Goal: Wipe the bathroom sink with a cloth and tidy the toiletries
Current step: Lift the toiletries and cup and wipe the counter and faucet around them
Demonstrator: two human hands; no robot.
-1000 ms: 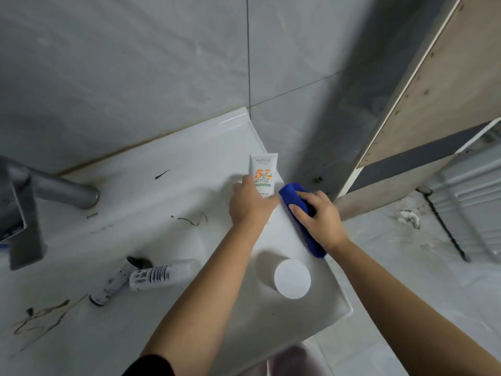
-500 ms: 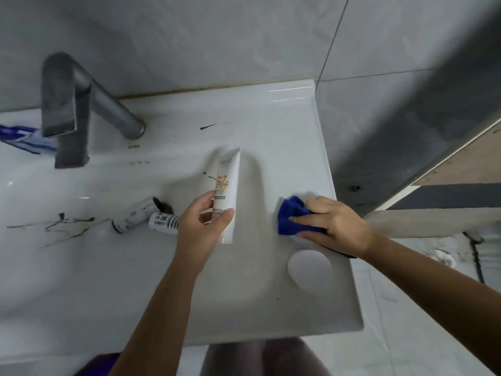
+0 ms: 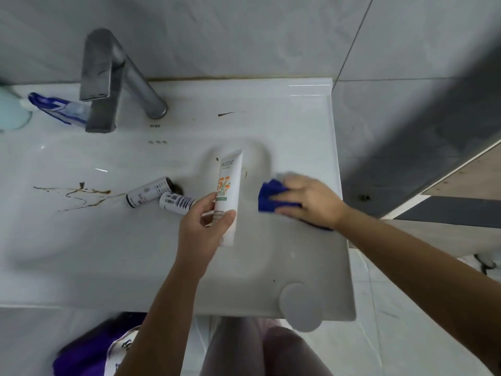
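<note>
My left hand (image 3: 206, 229) grips a white tube with orange print (image 3: 229, 185), lifted over the right part of the white sink (image 3: 311, 126). On the sink's right ledge, my right hand (image 3: 309, 199) presses a blue cloth (image 3: 271, 196) flat under its fingers. Two small white bottles (image 3: 160, 194) lie on their sides in the basin, just left of the tube. A round white cap or jar (image 3: 301, 308) sits at the sink's front right corner. Brown streaks (image 3: 78, 196) mark the basin at left.
A grey metal faucet (image 3: 108, 77) rises at the back left. Behind it lies a blue-and-white toothpaste tube (image 3: 57, 107), next to a pale green object (image 3: 10, 112) at the left edge. Grey tiled wall stands behind. A dark smear (image 3: 225, 114) marks the back ledge.
My left hand picked the white tube up from the right ledge and carried it left over the basin. My right hand slid the cloth along the right ledge. The camera turned left.
</note>
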